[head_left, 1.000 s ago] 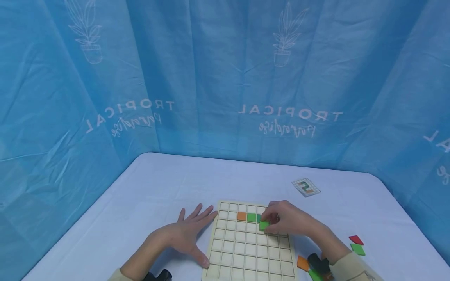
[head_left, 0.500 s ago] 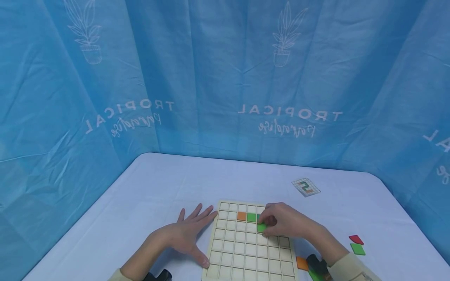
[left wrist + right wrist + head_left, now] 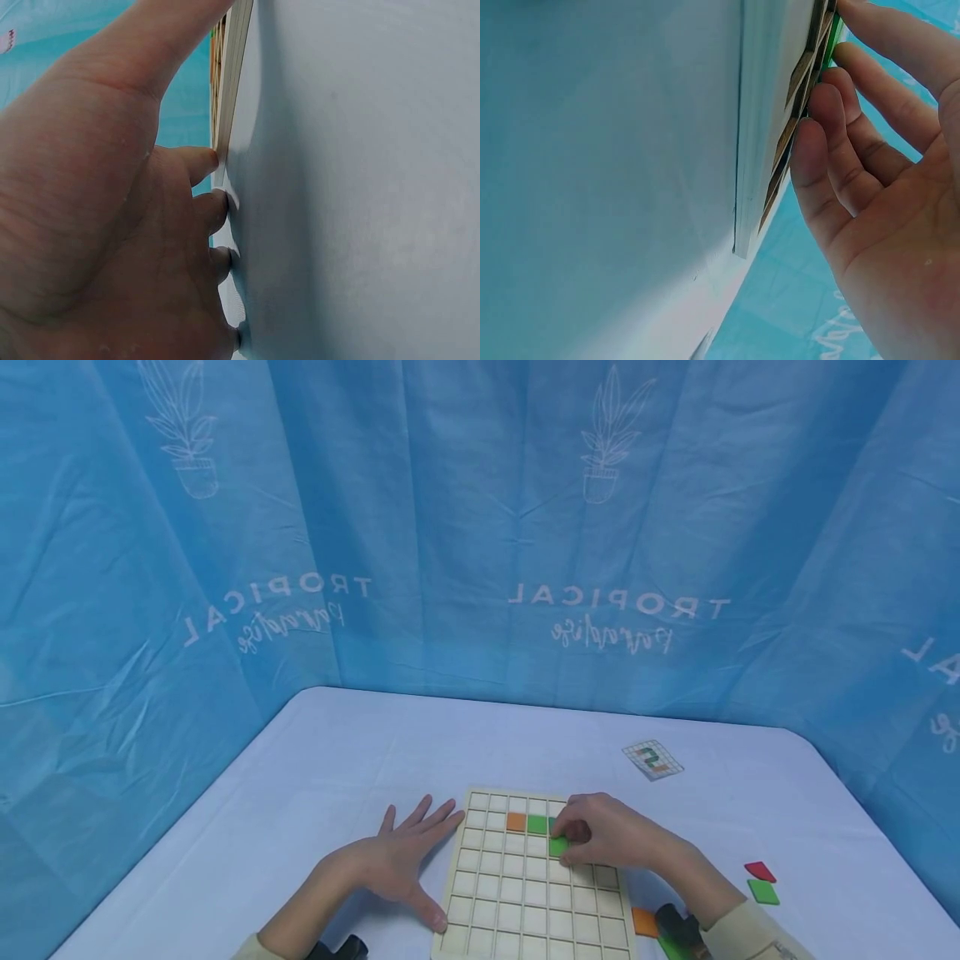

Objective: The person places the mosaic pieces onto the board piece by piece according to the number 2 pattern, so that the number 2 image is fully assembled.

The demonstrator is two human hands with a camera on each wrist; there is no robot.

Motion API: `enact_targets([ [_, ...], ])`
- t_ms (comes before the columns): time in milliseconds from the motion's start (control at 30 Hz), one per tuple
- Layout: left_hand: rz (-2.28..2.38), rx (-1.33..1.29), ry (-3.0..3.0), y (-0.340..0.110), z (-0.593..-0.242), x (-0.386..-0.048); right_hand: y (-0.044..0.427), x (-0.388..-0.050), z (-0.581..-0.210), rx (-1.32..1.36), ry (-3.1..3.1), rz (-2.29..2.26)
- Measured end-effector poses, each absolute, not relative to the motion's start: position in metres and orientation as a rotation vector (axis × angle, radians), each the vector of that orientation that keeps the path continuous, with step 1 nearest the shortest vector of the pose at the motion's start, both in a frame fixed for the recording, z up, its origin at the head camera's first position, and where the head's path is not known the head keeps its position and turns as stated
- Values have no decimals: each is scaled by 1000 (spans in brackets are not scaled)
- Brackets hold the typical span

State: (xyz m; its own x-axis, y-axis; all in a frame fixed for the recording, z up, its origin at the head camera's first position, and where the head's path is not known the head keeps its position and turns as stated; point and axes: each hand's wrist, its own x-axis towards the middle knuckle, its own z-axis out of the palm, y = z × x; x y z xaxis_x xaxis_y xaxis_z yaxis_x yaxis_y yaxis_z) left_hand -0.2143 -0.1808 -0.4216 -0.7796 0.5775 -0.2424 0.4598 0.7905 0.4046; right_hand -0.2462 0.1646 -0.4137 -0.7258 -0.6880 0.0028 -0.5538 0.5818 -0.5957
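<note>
Spreads out as a white table (image 3: pixel 360 731) with rounded far corners beyond the board. Bears, laid flat, a pale grid board (image 3: pixel 510 891), seen without its near end. Holds a small printed card (image 3: pixel 652 761) past the board's far right corner, well apart from the board. Carries an orange tile (image 3: pixel 644 922) just beside the board's right edge, next to a partly hidden green tile (image 3: pixel 670 948). Supports, farther right of the board, a red piece (image 3: pixel 761 872) close to another green tile (image 3: pixel 763 892).

Head view crops the board (image 3: pixel 510 891); right fingers (image 3: pixel 568 815) partly hide their green tile (image 3: pixel 557 847).
</note>
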Motion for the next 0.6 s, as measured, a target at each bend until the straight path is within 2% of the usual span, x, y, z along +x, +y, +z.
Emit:
enact_targets([
  [600, 460, 786, 2625, -180, -421, -215, 200, -238, -408, -862, 2653, -857],
])
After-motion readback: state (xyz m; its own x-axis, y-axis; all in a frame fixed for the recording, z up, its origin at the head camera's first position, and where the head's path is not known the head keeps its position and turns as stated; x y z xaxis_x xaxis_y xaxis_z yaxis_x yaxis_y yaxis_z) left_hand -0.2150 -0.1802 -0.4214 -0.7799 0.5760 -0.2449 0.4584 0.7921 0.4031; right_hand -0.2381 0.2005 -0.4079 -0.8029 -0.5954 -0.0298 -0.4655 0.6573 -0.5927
